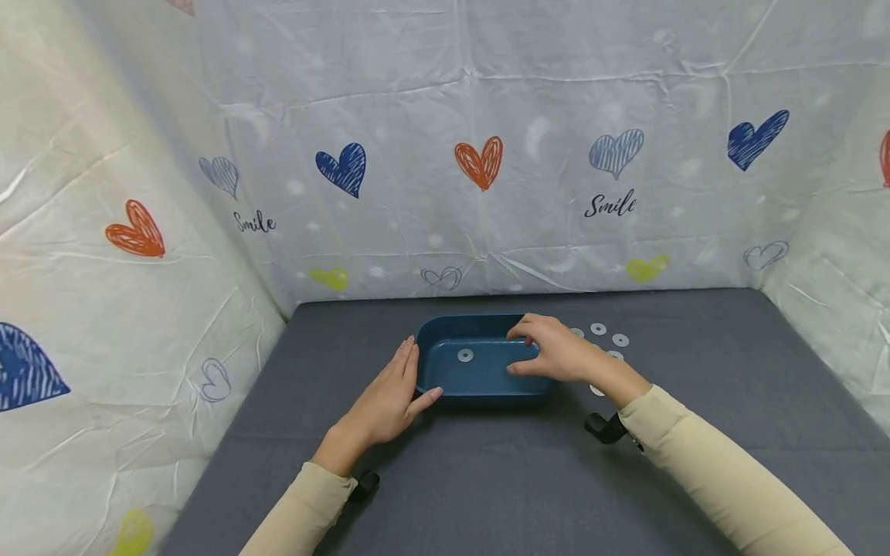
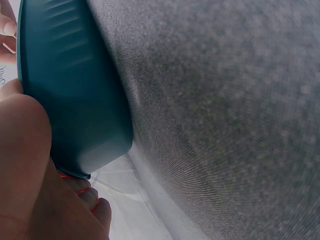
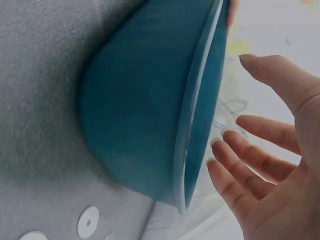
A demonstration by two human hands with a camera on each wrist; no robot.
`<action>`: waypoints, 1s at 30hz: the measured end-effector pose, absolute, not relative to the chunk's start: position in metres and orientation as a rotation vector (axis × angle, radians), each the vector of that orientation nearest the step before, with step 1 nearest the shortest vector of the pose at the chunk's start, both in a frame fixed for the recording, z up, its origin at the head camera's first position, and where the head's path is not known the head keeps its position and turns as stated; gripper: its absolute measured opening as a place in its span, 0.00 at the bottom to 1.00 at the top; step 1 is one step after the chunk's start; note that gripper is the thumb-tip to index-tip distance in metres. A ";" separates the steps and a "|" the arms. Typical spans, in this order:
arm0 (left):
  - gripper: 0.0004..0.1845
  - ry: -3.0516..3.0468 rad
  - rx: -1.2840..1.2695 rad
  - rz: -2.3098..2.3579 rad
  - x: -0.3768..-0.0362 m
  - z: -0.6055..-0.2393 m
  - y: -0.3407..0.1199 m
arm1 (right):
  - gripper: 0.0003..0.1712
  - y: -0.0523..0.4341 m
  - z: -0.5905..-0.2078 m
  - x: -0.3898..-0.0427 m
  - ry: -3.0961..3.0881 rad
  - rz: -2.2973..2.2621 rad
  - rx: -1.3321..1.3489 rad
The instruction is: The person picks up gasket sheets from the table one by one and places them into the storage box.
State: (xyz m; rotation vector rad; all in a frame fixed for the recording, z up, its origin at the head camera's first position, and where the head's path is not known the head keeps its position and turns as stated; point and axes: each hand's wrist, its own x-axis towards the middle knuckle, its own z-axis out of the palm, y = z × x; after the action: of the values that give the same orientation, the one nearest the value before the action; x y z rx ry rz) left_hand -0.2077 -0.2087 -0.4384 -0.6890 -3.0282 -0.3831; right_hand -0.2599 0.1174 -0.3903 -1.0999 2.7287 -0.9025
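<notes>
A blue rectangular basin (image 1: 480,397) sits on the dark cloth, with one white washer-like disc (image 1: 465,355) lying on its floor. My left hand (image 1: 389,398) rests against the basin's left end, fingers straight along the outside and thumb by the near rim. Over the basin's right end hovers my right hand (image 1: 559,351), its thumb and fingers spread apart with nothing seen between them. In the right wrist view, the fingers (image 3: 260,155) are relaxed just beyond the basin's rim (image 3: 186,150). More white discs (image 1: 620,340) lie right of the basin, some partly hidden by the right hand.
Dark grey cloth (image 1: 473,494) covers the table. A pale curtain (image 1: 403,93) printed with hearts hangs along the back and both sides. Black wrist straps (image 1: 606,428) show near both sleeves.
</notes>
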 end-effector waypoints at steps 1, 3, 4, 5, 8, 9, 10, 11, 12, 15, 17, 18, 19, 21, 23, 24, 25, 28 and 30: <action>0.50 -3.027 -0.689 -0.380 -0.208 -0.438 -0.209 | 0.29 0.120 -0.389 -0.259 2.730 -0.908 -1.101; 0.50 -3.026 -0.689 -0.375 -0.208 -0.438 -0.209 | 0.28 0.126 -0.387 -0.257 2.738 -0.915 -1.105; 0.50 -3.026 -0.689 -0.374 -0.209 -0.438 -0.209 | 0.28 0.129 -0.386 -0.256 2.738 -0.926 -1.105; 0.50 -3.025 -0.690 -0.375 -0.209 -0.438 -0.209 | 0.27 0.131 -0.385 -0.255 2.744 -0.931 -1.106; 0.51 -3.028 -0.692 -0.379 -0.209 -0.438 -0.209 | 0.26 0.141 -0.383 -0.252 2.755 -0.955 -1.103; 0.51 -3.030 -0.692 -0.379 -0.209 -0.438 -0.209 | 0.25 0.144 -0.382 -0.251 2.760 -0.966 -1.097; 0.51 -3.030 -0.692 -0.380 -0.209 -0.438 -0.209 | 0.25 0.147 -0.383 -0.250 2.766 -0.971 -1.096; 0.51 -3.033 -0.692 -0.379 -0.208 -0.438 -0.209 | 0.24 0.151 -0.383 -0.250 2.772 -0.975 -1.096; 0.51 -3.035 -0.690 -0.379 -0.208 -0.438 -0.209 | 0.23 0.154 -0.384 -0.249 2.775 -0.985 -1.092; 0.51 -3.035 -0.690 -0.386 -0.207 -0.439 -0.209 | 0.22 0.165 -0.385 -0.246 2.782 -1.013 -1.068; 0.51 -3.034 -0.691 -0.396 -0.207 -0.439 -0.209 | 0.22 0.172 -0.386 -0.245 2.786 -1.026 -1.043; 0.51 -3.034 -0.691 -0.398 -0.207 -0.439 -0.209 | 0.22 0.175 -0.386 -0.244 2.789 -1.027 -1.032; 0.51 -3.033 -0.690 -0.399 -0.206 -0.439 -0.210 | 0.22 0.178 -0.387 -0.244 2.790 -1.029 -1.024; 0.51 -3.035 -0.688 -0.402 -0.206 -0.438 -0.210 | 0.21 0.184 -0.389 -0.243 2.804 -1.015 -1.016; 0.51 -3.037 -0.687 -0.398 -0.206 -0.439 -0.210 | 0.21 0.189 -0.391 -0.242 2.824 -0.995 -1.016; 0.51 -3.038 -0.688 -0.395 -0.207 -0.439 -0.210 | 0.21 0.192 -0.392 -0.242 2.831 -0.990 -1.020; 0.51 -3.038 -0.691 -0.396 -0.207 -0.439 -0.210 | 0.21 0.194 -0.393 -0.241 2.835 -0.990 -1.015; 0.51 -3.037 -0.697 -0.394 -0.207 -0.438 -0.210 | 0.21 0.202 -0.395 -0.238 2.843 -0.998 -0.992; 0.51 -3.038 -0.699 -0.394 -0.207 -0.438 -0.209 | 0.20 0.207 -0.396 -0.236 2.855 -0.984 -0.988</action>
State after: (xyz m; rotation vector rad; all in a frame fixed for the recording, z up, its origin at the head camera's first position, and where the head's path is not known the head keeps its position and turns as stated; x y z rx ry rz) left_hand -0.2072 -0.2095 -0.4382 -0.6989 -3.0378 -0.3940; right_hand -0.2359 0.2075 -0.3963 -0.9882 2.8550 -0.9842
